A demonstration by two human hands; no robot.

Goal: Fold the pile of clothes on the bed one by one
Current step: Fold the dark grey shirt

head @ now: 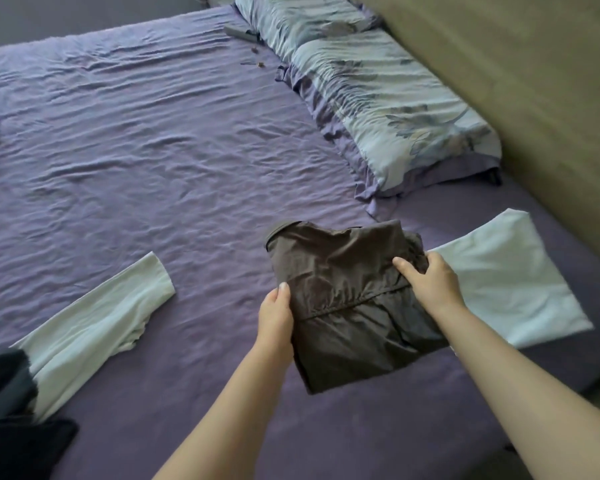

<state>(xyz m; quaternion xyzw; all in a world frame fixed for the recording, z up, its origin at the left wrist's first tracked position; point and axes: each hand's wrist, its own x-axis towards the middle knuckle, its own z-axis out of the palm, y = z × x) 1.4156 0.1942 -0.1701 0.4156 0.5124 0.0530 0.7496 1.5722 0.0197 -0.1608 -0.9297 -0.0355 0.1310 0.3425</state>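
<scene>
Folded dark brown garment (347, 306) held up over the bed's near edge, toward the right corner; roughly rectangular, long axis running from the near edge toward the pillows, tilted a little leftward at the far end; seam crossing it on a slant; far edge bunched and uneven. Gripped at its left side by the left hand (276, 315), thumb on top, fingers curled out of sight beneath; pinched at its right far corner by the right hand (430, 282), fingers (404, 266) curled over the cloth. Just right of it, partly under its right edge, a folded pale blue garment (513, 282) lying flat near the bed's right edge. Left of it, wide bare purple sheet (153, 161) stretching wrinkled to the far edge and left side. Near the left near corner, a pale long-sleeved top (94, 327) lying with one sleeve angled toward the bed's middle, beside dark clothes (11, 403) heaped at that corner. Along the right far side, two floral pillows (378, 98) end to end against a beige headboard (516, 74).
</scene>
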